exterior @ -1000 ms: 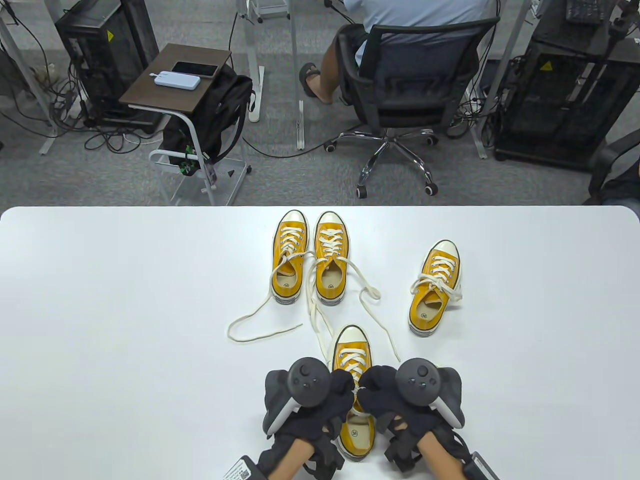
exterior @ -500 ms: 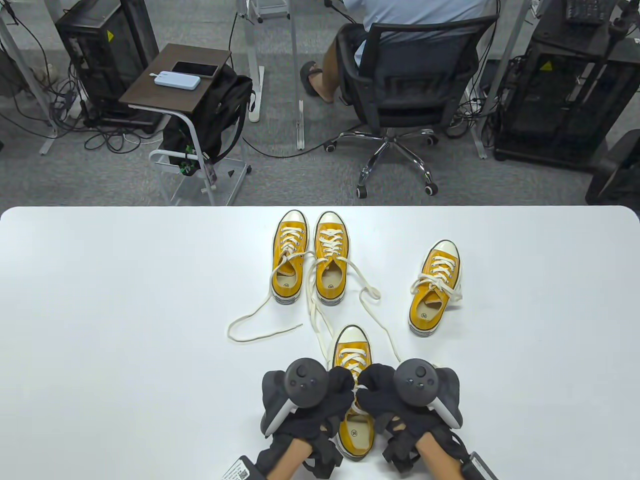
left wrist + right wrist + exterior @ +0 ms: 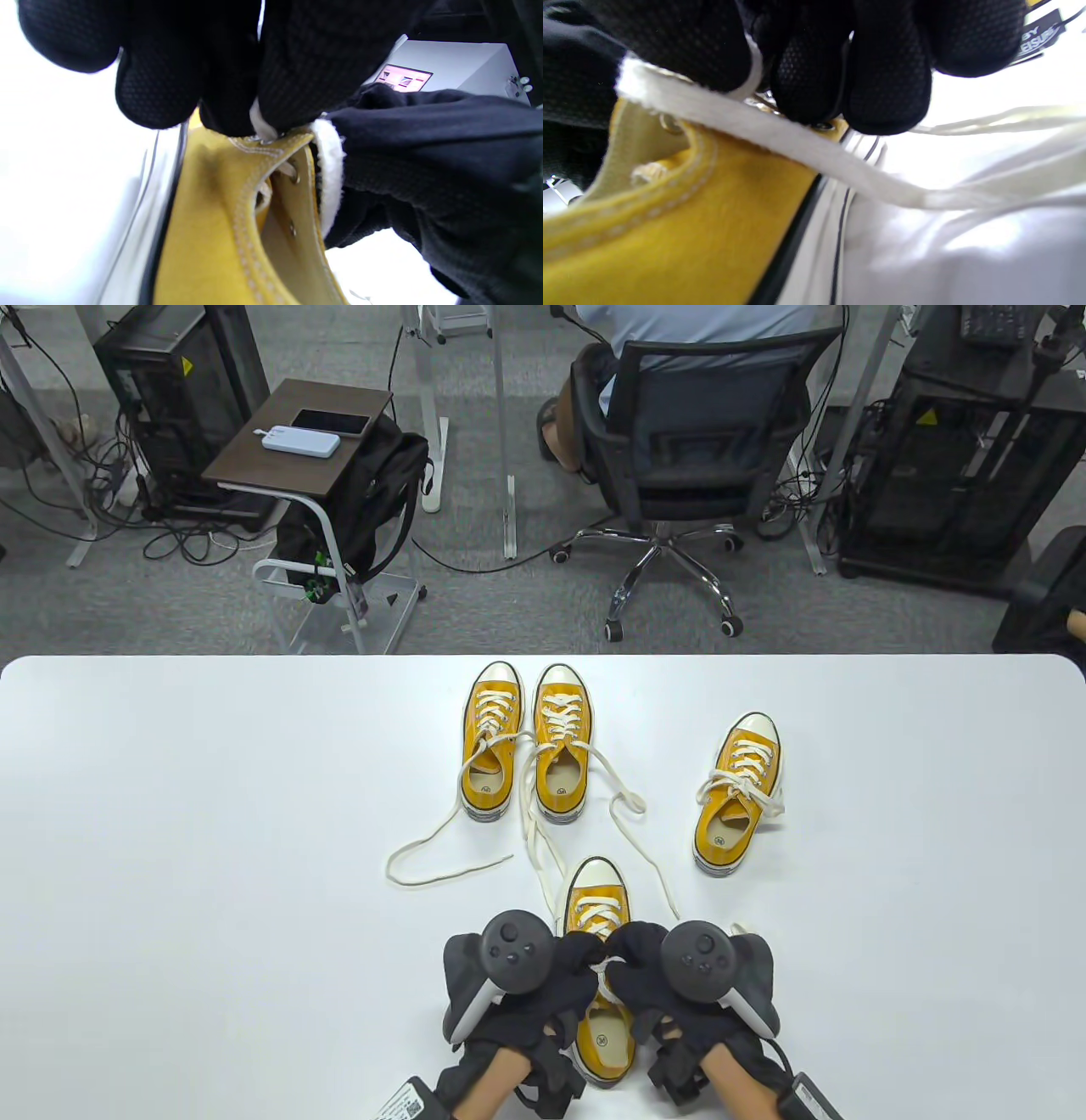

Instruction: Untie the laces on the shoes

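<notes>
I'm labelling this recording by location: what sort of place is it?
Probably an office or lab workspace: a black mesh swivel chair on grey carpet, black computer towers with trailing cables, beyond the white table.

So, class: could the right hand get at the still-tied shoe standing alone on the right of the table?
Probably yes: bare table lies between the right hand and the tied shoe, but its grip on the near shoe's lace must let go first.

Beyond the white table (image 3: 170,814), a side table (image 3: 297,432), phone (image 3: 331,421) and office chair (image 3: 704,449).
</notes>
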The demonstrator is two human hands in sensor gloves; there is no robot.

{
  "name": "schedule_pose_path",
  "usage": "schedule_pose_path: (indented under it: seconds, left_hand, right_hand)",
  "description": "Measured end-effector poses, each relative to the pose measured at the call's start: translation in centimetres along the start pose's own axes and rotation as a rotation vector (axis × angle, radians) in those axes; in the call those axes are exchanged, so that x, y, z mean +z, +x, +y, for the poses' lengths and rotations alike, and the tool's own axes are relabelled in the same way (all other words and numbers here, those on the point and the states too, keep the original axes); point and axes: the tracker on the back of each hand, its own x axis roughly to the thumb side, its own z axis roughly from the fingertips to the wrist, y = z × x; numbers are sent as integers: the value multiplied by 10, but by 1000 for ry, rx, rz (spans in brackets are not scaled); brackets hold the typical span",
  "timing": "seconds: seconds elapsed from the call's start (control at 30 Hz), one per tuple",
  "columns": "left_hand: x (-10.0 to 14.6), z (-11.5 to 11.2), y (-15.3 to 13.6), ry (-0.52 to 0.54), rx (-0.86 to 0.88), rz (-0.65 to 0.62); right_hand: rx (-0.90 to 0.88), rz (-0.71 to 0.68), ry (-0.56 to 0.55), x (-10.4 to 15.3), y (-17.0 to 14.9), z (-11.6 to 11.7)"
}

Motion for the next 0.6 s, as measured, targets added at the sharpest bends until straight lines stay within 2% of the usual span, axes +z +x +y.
schedule_pose_path:
  seconds: [0.1, 0.17, 0.3, 0.33, 0.4, 0.6]
  left_hand:
    - [3, 2, 7, 29, -81, -3]
    - [3, 0, 8, -16, -119, 12]
    - [1, -4, 2, -98, -22, 29]
    - [1, -2, 0, -57, 22, 16]
    - [0, 1, -2, -33, 45, 21]
    - [1, 2, -3, 27, 34, -17]
  right_hand:
    - [-76, 28, 2, 0, -5, 0]
    - [-107, 48, 12, 0, -7, 2]
    - [-90, 53, 3, 0, -8, 0]
    - [-81, 57, -27, 0, -8, -1]
    - [-58, 41, -8, 0, -8, -3]
    - [-21, 11, -88, 0, -2, -6]
